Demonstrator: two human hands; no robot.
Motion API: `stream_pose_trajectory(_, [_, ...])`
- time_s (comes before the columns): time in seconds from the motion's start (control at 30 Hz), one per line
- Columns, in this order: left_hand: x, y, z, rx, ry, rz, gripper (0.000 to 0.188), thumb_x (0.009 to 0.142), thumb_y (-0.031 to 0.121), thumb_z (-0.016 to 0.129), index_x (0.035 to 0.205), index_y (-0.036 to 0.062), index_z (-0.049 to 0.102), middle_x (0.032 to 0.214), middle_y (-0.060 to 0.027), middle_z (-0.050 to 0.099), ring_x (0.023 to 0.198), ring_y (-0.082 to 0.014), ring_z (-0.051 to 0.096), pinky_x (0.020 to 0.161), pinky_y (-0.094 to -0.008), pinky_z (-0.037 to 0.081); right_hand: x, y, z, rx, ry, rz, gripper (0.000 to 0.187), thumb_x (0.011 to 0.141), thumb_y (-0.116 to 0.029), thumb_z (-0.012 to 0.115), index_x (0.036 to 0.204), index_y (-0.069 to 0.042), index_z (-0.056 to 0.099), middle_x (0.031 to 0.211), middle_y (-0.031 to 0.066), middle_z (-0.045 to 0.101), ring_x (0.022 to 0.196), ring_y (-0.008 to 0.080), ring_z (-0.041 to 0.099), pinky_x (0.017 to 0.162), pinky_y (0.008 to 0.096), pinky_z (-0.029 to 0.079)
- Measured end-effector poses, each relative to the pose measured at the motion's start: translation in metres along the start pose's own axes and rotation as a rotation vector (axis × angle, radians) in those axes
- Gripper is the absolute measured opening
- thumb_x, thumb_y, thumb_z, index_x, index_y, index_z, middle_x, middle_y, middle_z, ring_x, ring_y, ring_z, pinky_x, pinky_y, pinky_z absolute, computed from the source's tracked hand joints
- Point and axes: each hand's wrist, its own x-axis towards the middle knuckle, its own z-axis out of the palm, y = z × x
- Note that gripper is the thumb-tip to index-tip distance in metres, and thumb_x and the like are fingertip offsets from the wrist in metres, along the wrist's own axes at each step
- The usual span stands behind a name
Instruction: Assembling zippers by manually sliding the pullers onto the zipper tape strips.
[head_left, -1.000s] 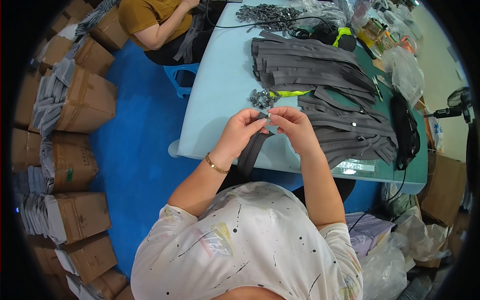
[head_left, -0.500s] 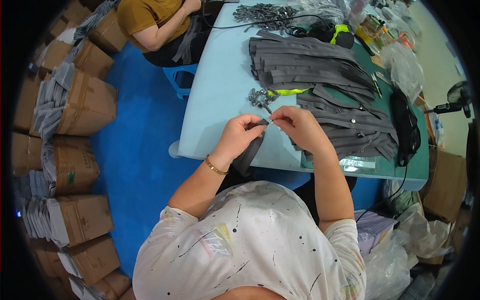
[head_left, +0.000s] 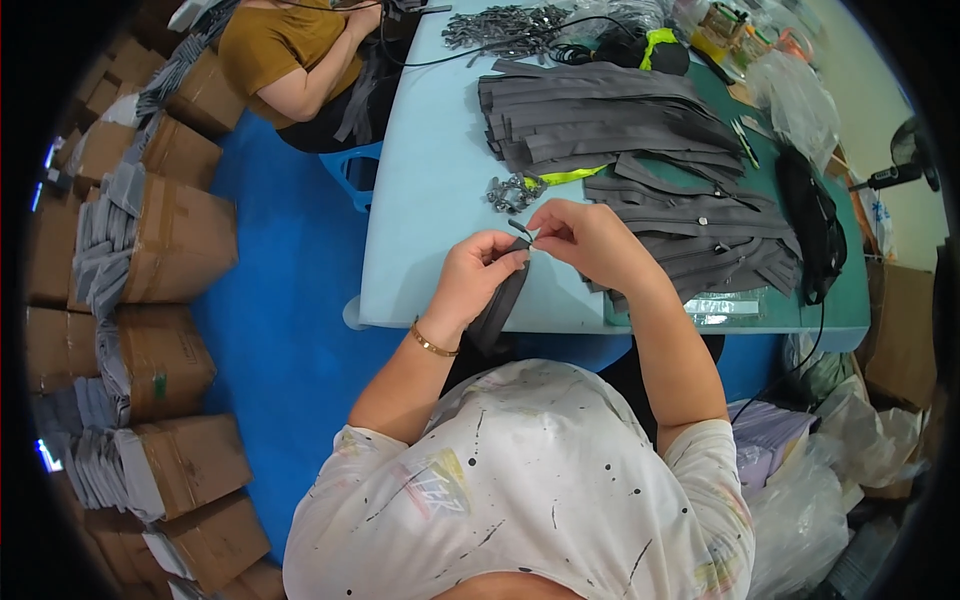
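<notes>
Zipper strip (head_left: 499, 308) lies between our hands and our lap, its upper end clamped between thumb and finger of our left hand (head_left: 472, 275); long axis runs from that pinch down and slightly left, out over the near edge of the pale table (head_left: 415, 245); small dark pull (head_left: 519, 228) juts above the pinch, just left of the fingertips of our right hand (head_left: 590, 240); whether these grip it we cannot tell; beyond both hands we note a heap of metal parts (head_left: 513, 194); stacked grey strips (head_left: 700, 235) crowd the right forearm; leftward, pale tabletop spreads.
</notes>
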Motion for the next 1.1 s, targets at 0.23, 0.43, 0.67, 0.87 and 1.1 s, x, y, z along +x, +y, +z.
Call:
stream_pose_trajectory(0.23, [0.003,0.017,0.007,-0.197,0.089,0.132,0.022,0.084,-0.002,0.059,0.105,0.0008,0.054,0.092,-0.004,0.06,0.083,-0.0097,0.057,0.076,-0.022,0.047,0.008,0.029,0.031,0.256,0.335,-0.044,0.03,0.085,-0.012,0.062,0.112,-0.002,0.054,0.093,0.0066,0.061,0.078,0.0111,0.057,0.065,0.0233,0.047])
stream_pose_trajectory(0.43, [0.003,0.012,0.0,-0.177,0.102,0.187,0.026,0.085,-0.002,0.057,0.111,0.0002,0.055,0.092,-0.0031,0.06,0.083,-0.0089,0.055,0.077,-0.0221,0.046,0.006,0.029,0.054,0.745,0.204,0.182,0.032,0.082,-0.017,0.067,0.109,-0.003,0.056,0.088,0.0017,0.058,0.078,0.0076,0.054,0.067,0.0206,0.045])
stream_pose_trajectory(0.67, [0.01,0.012,-0.009,-0.381,0.154,0.12,0.023,0.085,-0.001,0.058,0.108,0.0023,0.058,0.096,-0.0031,0.059,0.085,-0.01,0.055,0.079,-0.0227,0.046,0.006,0.028,0.074,0.949,0.578,-0.072,0.021,0.081,-0.005,0.066,0.101,-0.002,0.061,0.086,-0.0004,0.059,0.076,0.0051,0.053,0.068,0.0179,0.043])
stream_pose_trajectory(0.87, [0.009,0.009,-0.011,-0.468,0.083,0.056,0.023,0.084,-0.001,0.058,0.106,0.0024,0.059,0.097,-0.004,0.06,0.085,-0.0109,0.056,0.079,-0.0234,0.045,0.008,0.017,0.068,0.907,0.373,-0.013,0.017,0.082,-0.002,0.064,0.099,-0.002,0.063,0.085,-0.0005,0.06,0.075,0.0054,0.054,0.068,0.019,0.044])
stream_pose_trajectory(1.1, [0.006,0.008,-0.011,-0.43,0.043,0.07,0.022,0.082,-0.003,0.059,0.104,0.0024,0.06,0.096,-0.0041,0.061,0.085,-0.0097,0.056,0.078,-0.0224,0.045,0.005,0.02,0.062,0.773,0.38,0.016,0.017,0.08,-0.003,0.066,0.094,-0.001,0.058,0.082,0.0005,0.059,0.072,0.0053,0.054,0.065,0.0184,0.045])
